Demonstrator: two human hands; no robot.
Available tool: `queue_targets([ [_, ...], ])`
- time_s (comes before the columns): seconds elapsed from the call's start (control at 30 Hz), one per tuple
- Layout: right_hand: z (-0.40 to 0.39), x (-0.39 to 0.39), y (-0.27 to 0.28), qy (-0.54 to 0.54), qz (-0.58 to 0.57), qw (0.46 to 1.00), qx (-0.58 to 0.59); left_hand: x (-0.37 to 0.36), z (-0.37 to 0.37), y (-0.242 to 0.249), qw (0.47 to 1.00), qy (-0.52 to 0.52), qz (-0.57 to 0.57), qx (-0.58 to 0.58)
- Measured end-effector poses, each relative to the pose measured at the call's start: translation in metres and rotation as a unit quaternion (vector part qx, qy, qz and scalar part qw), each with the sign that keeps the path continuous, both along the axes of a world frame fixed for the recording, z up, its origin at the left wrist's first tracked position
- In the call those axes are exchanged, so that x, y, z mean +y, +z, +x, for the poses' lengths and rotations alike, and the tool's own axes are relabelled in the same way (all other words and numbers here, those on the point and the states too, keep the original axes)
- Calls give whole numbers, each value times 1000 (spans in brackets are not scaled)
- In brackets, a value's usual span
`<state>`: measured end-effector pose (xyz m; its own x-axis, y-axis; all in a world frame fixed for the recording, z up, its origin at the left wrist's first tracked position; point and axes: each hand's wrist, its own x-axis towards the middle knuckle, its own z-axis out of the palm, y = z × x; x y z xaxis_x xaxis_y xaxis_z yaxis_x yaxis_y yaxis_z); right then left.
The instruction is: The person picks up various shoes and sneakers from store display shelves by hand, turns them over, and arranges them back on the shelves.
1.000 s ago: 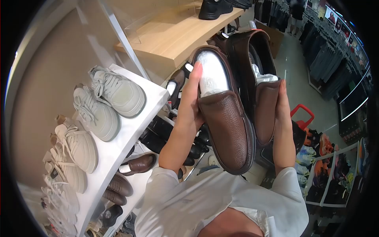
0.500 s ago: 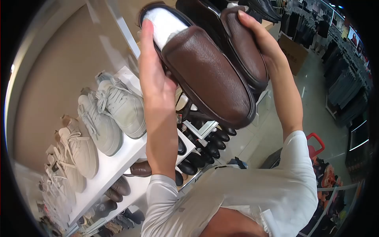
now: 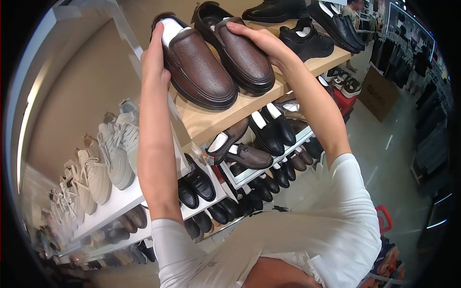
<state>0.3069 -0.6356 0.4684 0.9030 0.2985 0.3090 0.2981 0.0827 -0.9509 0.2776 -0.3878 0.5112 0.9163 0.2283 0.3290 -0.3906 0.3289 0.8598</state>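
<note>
Two brown leather loafers stand side by side, toes toward me, at the wooden shelf top. My left hand (image 3: 154, 60) is closed on the outer side of the left loafer (image 3: 201, 69), which has white stuffing in its opening. On the right loafer (image 3: 246, 57), my right hand (image 3: 261, 42) has its thumb over the upper near the opening; its other fingers are mostly hidden. The soles look to be on or just over the wooden shelf (image 3: 211, 122). Black shoes (image 3: 307, 41) sit on the same shelf, right of my right hand.
Below are white racks with black loafers (image 3: 271, 132) and brown shoes (image 3: 249, 156). Pale sneakers (image 3: 115, 151) line a white shelf (image 3: 113, 204) at left. A cardboard box (image 3: 377, 93) stands on the floor at right, near clothing racks (image 3: 425, 127). Another person (image 3: 353, 17) is at the back.
Both loafers have moved away from me and left, from up close in the air to the wooden shelf. My hands have gone with them, and more of the shelves shows.
</note>
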Motion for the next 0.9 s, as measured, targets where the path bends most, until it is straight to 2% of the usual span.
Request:
queue_targets([
  [0.17, 0, 5, -9, 12, -43, 999, -26, 1, 29, -19, 999, 12, 34, 40],
  [0.37, -3, -1, -11, 29, -64, 997, 5, -3, 25, -19, 991, 42, 101, 83],
  [0.43, -8, -1, -9, -28, -133, 990, -42, -3, 22, -22, 988, 47, 122, 85],
  [0.47, -3, 0, -12, -22, -132, 990, -45, -3, 21, -23, 986, 45, 137, 84],
  [0.53, 2, 7, -15, -119, -130, 976, -130, -6, 15, -22, 978, 60, 179, 93],
  [0.7, 6, 5, -19, -88, -110, 978, -156, -27, -26, -25, 973, 101, 184, 97],
  [0.77, -2, 3, -18, -117, -164, 964, -174, -31, -42, -29, 960, 102, 242, 94],
  [0.8, -3, 1, -16, -66, -194, 965, -162, -28, -39, -33, 963, 116, 224, 90],
  [0.83, -3, 1, -15, -65, -195, 965, -161, -28, -39, -39, 963, 116, 223, 92],
  [0.9, -4, 1, -15, -47, -186, 968, -159, -39, -48, -52, 879, 275, 388, 43],
])
